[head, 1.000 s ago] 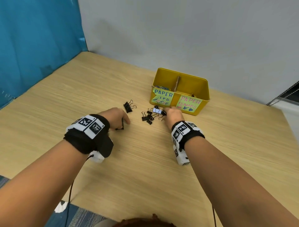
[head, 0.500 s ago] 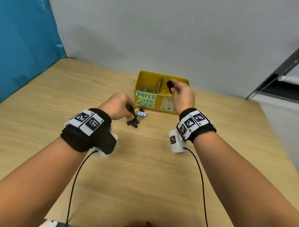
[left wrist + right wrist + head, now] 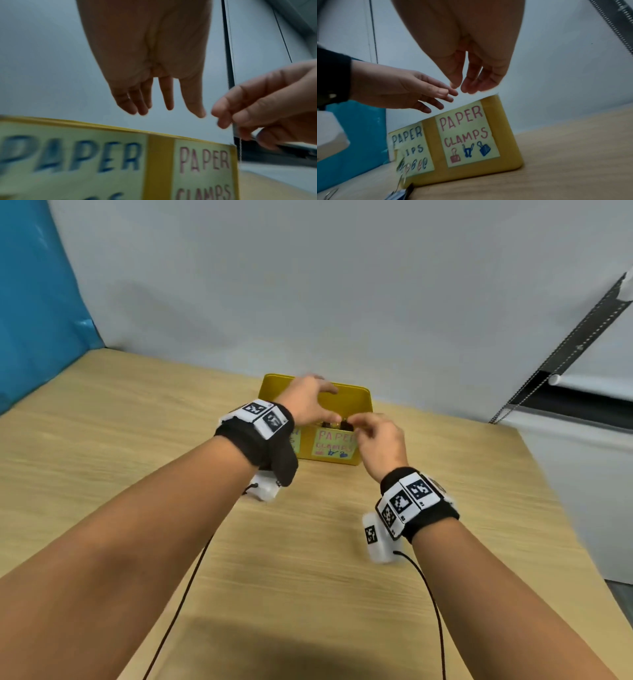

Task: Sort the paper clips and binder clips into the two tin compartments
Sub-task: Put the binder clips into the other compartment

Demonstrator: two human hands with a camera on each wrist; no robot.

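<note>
The left hand (image 3: 306,398) hovers above the yellow tin (image 3: 363,402) with its fingers (image 3: 169,94) straight, spread and released, nothing in them. The right hand (image 3: 380,440) hangs just beside it over the tin's right compartment, its fingers (image 3: 471,82) loosely drooped with the tips close together; the right wrist view shows nothing between them. The two hands' fingertips nearly meet above the tin's near rim. Dark binder clips (image 3: 346,425) lie inside the right compartment, behind the pink-lettered label (image 3: 467,135) reading "PAPER CLAMPS". The blue-lettered "PAPER" label (image 3: 411,147) marks the left compartment, whose contents are hidden by the left wrist. On the bench (image 3: 308,542), at the tin's front left corner, a few clips (image 3: 400,192) lie loose, blurred in the right wrist view. Behind stand a grey wall (image 3: 342,285) and a blue sheet (image 3: 30,302).
</note>
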